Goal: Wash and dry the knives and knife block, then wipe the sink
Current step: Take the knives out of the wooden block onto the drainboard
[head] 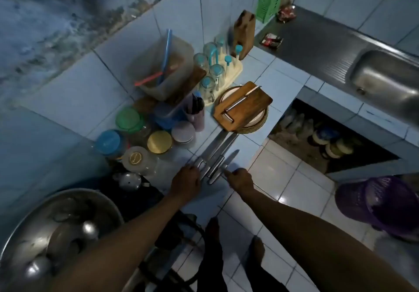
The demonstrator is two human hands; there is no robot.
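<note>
Several steel knives (216,151) lie side by side on the blue tiled counter (281,81), blades pointing away from me. My left hand (186,181) rests at the handle ends on the left, fingers curled on one handle. My right hand (240,179) pinches the handle of the rightmost knife (229,159). The wooden knife block (244,33) stands upright in the far corner, its slots showing no handles. One more knife (242,99) lies on a wooden cutting board (243,107). The steel sink (385,81) is at the right.
Lidded jars (145,137), a utensil cup (196,112), a glass rack (215,72) and a plastic tub (163,65) crowd the counter's left. A large metal pot (56,230) sits at lower left. A purple basket (381,201) stands on the white floor.
</note>
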